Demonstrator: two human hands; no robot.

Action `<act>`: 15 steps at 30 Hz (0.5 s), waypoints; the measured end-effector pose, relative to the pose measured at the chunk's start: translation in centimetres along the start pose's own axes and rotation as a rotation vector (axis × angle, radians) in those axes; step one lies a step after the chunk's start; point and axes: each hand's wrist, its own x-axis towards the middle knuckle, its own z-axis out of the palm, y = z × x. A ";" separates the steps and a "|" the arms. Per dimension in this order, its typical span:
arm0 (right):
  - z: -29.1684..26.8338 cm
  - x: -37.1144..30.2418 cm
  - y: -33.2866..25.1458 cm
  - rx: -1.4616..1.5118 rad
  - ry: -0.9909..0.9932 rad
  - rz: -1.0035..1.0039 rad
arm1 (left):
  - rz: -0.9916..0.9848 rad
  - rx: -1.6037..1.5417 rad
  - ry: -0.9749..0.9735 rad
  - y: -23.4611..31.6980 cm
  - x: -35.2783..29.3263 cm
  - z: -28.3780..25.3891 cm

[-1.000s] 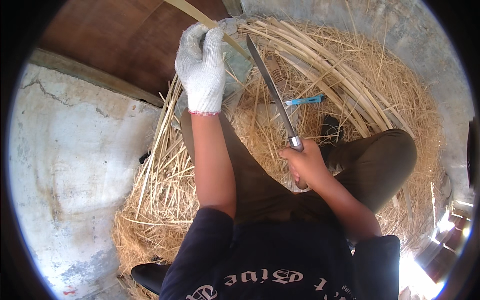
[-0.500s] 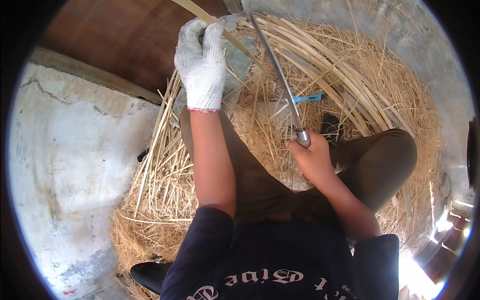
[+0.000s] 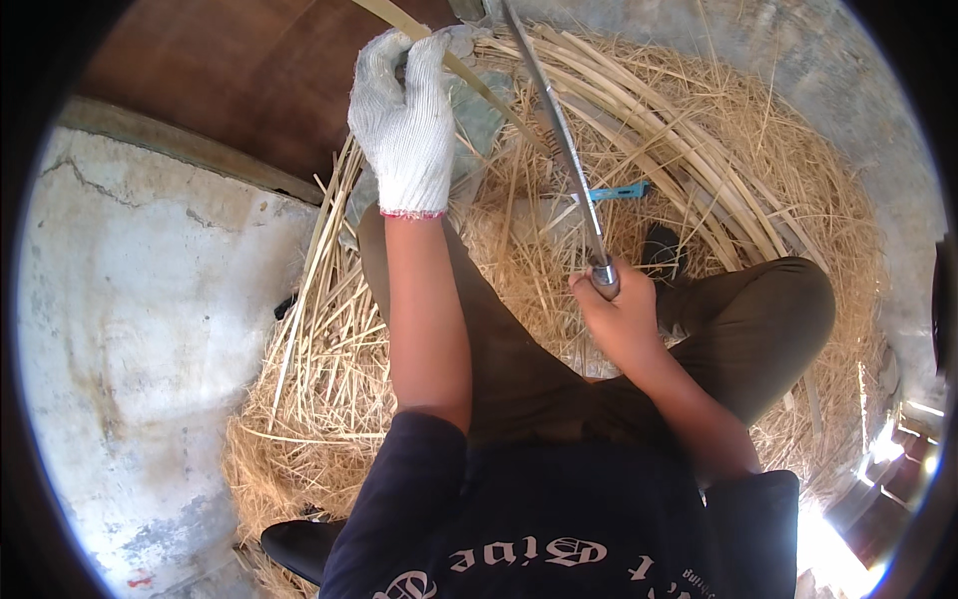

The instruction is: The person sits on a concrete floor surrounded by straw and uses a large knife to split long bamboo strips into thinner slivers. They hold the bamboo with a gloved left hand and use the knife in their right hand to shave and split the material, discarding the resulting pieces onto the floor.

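Note:
My left hand [image 3: 404, 115], in a white knit glove with a red cuff edge, pinches a long flat bamboo strip [image 3: 479, 85] between thumb and fingers. The strip slants from the top edge down to the right, toward the blade. Bare and closed, my right hand [image 3: 621, 307] grips the handle of a long knife [image 3: 567, 150]. Its narrow blade points up and away, with a metal collar at the handle. The strip's lower end comes close to the blade; whether they touch I cannot tell.
Bundled long bamboo strips [image 3: 649, 130] lie at the far right on heaped shavings [image 3: 798, 200]. A light-blue tool [image 3: 619, 191] rests beyond my right hand. More thin strips [image 3: 324, 299] lie along my left leg. A cracked wall [image 3: 150, 290] and a brown panel [image 3: 249, 90] stand at left.
The knife's blade has shifted slightly, its upper end now a little higher in view. My gloved hand has moved very slightly to the right, still pinching the strip.

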 end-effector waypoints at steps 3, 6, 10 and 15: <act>-0.2 0.5 1.2 0.026 -0.042 0.035 | -0.037 -0.081 0.004 -0.3 -0.1 0.3; -1.1 1.4 1.8 -0.122 -0.102 0.080 | 0.137 0.252 -0.004 -0.4 0.4 -0.1; -1.0 0.8 0.7 -0.204 -0.055 0.027 | -0.037 -0.049 0.004 -1.0 0.0 -0.1; -0.4 0.9 -0.1 -0.120 -0.024 -0.063 | -0.009 -0.011 0.015 -0.4 -0.1 -0.1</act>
